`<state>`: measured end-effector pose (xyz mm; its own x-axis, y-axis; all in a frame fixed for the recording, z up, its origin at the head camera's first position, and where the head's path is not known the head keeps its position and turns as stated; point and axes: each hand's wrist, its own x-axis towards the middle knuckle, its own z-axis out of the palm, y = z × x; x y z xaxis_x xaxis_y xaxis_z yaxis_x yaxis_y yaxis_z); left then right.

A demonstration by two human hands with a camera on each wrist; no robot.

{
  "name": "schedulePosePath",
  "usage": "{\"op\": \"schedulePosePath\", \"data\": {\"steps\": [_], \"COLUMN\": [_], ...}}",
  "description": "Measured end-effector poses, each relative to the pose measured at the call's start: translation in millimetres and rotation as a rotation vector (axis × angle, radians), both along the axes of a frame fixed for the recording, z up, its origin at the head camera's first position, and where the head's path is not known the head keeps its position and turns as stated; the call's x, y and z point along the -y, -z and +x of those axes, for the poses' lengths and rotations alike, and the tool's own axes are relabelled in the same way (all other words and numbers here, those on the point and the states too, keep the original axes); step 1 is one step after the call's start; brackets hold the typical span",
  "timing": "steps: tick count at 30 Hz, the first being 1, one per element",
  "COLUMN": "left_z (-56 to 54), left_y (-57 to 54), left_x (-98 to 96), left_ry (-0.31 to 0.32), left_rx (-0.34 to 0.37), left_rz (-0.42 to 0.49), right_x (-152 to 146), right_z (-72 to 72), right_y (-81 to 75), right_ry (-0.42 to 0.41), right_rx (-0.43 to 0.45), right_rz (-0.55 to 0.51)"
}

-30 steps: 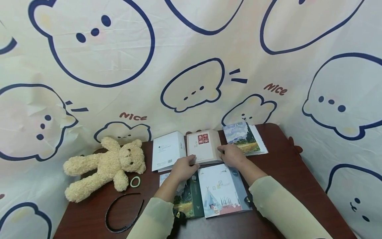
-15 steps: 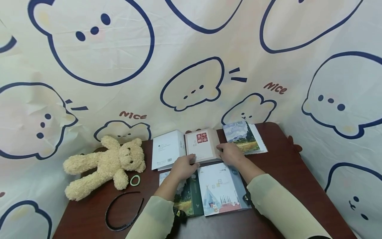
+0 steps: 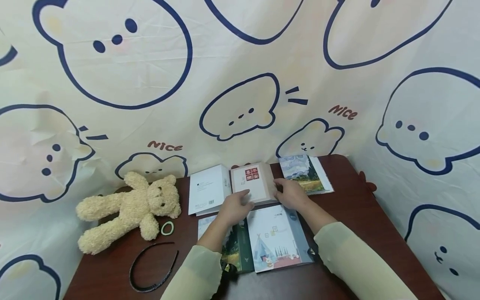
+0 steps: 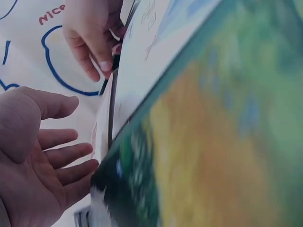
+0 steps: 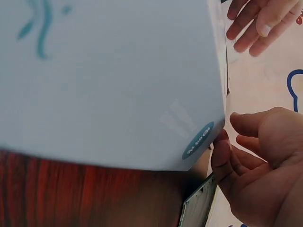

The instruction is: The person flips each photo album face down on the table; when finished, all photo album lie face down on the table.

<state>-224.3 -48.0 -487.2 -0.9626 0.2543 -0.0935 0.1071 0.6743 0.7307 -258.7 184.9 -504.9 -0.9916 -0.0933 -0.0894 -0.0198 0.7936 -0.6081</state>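
Note:
A beige book [image 3: 245,183] with red square characters lies in the middle of the back row. By its lower left corner is my left hand [image 3: 233,209], whose fingers look straight and spread, also in the left wrist view, holding nothing. My right hand [image 3: 291,196] touches the beige book's right edge; its fingers bend loosely in the right wrist view. A white book [image 3: 210,189] lies left of the beige one, and a landscape-painted book [image 3: 303,173] lies to the right. In front are a tent-pictured book [image 3: 273,237] and a green-spined book [image 3: 245,246], the latter partly hidden by my left arm.
A cream teddy bear [image 3: 131,208] lies at the table's left. Near it are a pale green ring [image 3: 163,228] and a black headband [image 3: 131,271]. A cloth [image 3: 240,50] with cartoon outlines hangs behind the brown table [image 3: 360,229].
The beige book has shifted slightly left toward the white book. My left hand has moved off its lower left corner, its fingers spreading. My right hand stays at the right edge.

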Motion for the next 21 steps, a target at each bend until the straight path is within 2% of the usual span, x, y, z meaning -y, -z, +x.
{"op": "schedulePosePath", "data": {"steps": [6,15,21], "left_z": [-1.4,-7.1,-13.0], "left_y": [2.0,0.7,3.0], "left_x": [-19.3,-44.4,-59.2], "left_ry": [-0.015,-0.002,0.025], "left_rx": [-0.005,-0.048,-0.024], "left_rz": [0.049,0.119,0.190], "right_x": [-11,-30,-44], "right_z": [3.8,7.8,10.9], "right_y": [-1.8,-4.2,-6.7], "right_ry": [0.020,0.045,0.057], "right_rx": [-0.022,-0.049,-0.063], "right_rz": [-0.047,-0.034,-0.037]}}
